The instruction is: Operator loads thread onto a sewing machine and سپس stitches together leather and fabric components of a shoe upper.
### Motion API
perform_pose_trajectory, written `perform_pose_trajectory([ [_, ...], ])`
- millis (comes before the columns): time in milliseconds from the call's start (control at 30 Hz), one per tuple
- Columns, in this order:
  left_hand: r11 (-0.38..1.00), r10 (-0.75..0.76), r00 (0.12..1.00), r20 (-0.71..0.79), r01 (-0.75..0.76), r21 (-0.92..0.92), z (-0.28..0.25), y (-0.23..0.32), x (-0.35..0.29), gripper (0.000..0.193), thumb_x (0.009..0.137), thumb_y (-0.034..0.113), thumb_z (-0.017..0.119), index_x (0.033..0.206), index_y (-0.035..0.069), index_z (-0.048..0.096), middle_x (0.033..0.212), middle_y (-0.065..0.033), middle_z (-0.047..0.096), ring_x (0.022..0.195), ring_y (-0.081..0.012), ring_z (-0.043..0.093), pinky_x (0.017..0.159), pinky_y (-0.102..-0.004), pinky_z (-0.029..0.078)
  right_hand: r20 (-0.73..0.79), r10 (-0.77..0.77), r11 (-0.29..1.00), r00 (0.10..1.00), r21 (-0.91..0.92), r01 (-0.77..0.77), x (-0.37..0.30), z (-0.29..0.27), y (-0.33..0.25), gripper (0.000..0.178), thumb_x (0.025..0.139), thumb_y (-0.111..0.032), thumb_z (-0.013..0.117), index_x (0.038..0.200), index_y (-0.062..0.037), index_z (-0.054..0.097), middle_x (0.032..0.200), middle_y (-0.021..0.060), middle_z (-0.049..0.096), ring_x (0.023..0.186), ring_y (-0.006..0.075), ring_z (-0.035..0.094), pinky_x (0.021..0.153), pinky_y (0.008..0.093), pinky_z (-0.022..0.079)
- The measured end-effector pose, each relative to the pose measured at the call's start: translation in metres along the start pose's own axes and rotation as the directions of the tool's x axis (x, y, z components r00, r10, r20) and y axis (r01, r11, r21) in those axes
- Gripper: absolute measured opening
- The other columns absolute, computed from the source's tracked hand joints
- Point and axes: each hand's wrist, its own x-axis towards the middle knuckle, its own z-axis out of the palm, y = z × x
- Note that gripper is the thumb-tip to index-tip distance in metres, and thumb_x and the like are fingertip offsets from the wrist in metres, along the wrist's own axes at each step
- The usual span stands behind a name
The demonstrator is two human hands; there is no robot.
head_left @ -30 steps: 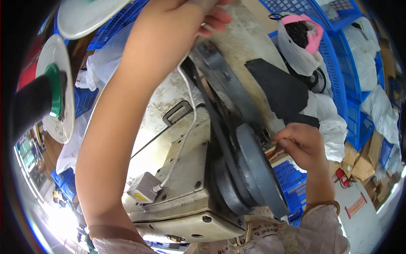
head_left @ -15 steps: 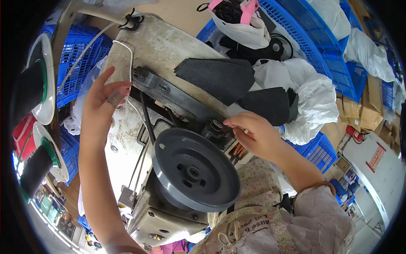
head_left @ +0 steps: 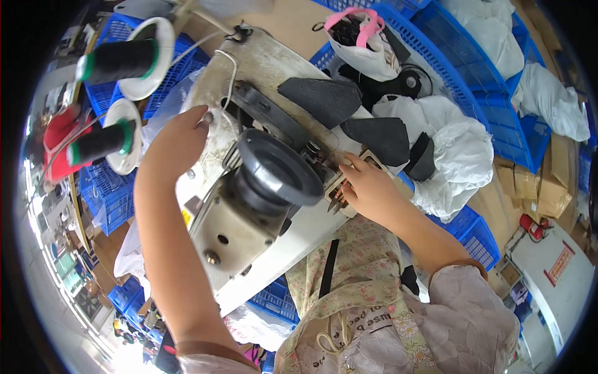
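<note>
- The left hand (head_left: 177, 140) is up by the far left side of the sewing machine (head_left: 240, 234). Its fingers bend in close, so the grip looks narrow. I cannot tell if it holds a thread.
- The right hand (head_left: 374, 190) is at the near right edge of the machine. The thumb and fingers are bent, with a small gap between them. I cannot tell if they pinch something thin.
- The machine is on a white table (head_left: 305, 242), between the two arms. Its round gray wheel (head_left: 274, 163) is between the two hands.
- A small tool (head_left: 337, 201) with some orange on it is just beside the right fingertips.
- Three black cloth bits are near the right hand. One (head_left: 321, 100) is far back, one (head_left: 380, 138) is in the middle, and a small one (head_left: 422, 161) is by a white bag (head_left: 455, 165).
- A white wire (head_left: 234, 71) runs along the back of the machine.
- Two spools of black thread are on the left, one up high (head_left: 121, 61) and one lower (head_left: 99, 143).
- A bag with a pink strap (head_left: 364, 53) is at the back, near a big blue crate (head_left: 430, 53).
</note>
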Motion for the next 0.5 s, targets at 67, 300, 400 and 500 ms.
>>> perform_pose_trajectory([
  [67,0.989,0.058,0.961,-0.27,-0.019,0.144,-0.001,0.013,-0.031,0.036,0.092,0.016,0.047,0.123,0.005,0.058,0.114,-0.0269,0.062,0.103,-0.0422,0.06,0.089,-0.0483,0.047,0.048,-0.02,0.994,0.999,-0.109,0.025,-0.007,-0.013,-0.008,0.039,0.083,-0.016,0.064,0.117,0.0006,0.06,0.133,0.0157,0.053,0.082,0.0306,0.068,0.072,0.04,0.054],
  [300,0.87,0.379,0.788,-0.484,-0.482,-0.103,0.017,0.07,-0.232,0.027,0.076,0.008,0.069,0.102,0.003,0.066,0.088,-0.0106,0.065,0.078,-0.0302,0.063,0.065,-0.0409,0.049,0.417,-0.185,0.937,0.89,-0.197,0.287,-0.036,-0.041,-0.069,0.014,0.085,-0.023,0.061,0.087,-0.0085,0.06,0.074,0.0147,0.064,0.071,0.0352,0.064,0.062,0.0473,0.05],
  [400,0.844,0.151,0.986,-0.077,-0.169,-0.508,0.093,0.024,-0.296,0.01,0.08,0.014,0.063,0.087,0.009,0.068,0.083,-0.0101,0.066,0.076,-0.0323,0.063,0.064,-0.0413,0.05,0.654,-0.377,0.86,0.656,-0.015,0.51,-0.042,-0.018,-0.096,0.019,0.084,-0.024,0.059,0.081,-0.0056,0.065,0.076,0.0147,0.065,0.071,0.0355,0.065,0.067,0.0485,0.051],
  [500,0.802,-0.275,0.95,0.146,0.311,-0.51,0.212,-0.03,-0.356,0.018,0.085,0.02,0.059,0.092,0.006,0.069,0.088,-0.015,0.067,0.085,-0.0366,0.063,0.074,-0.0452,0.049,0.775,-0.426,0.802,0.467,0.084,0.591,-0.042,0.02,-0.117,0.02,0.084,-0.025,0.059,0.082,-0.0059,0.065,0.08,0.0152,0.067,0.076,0.0356,0.065,0.071,0.0482,0.051],
])
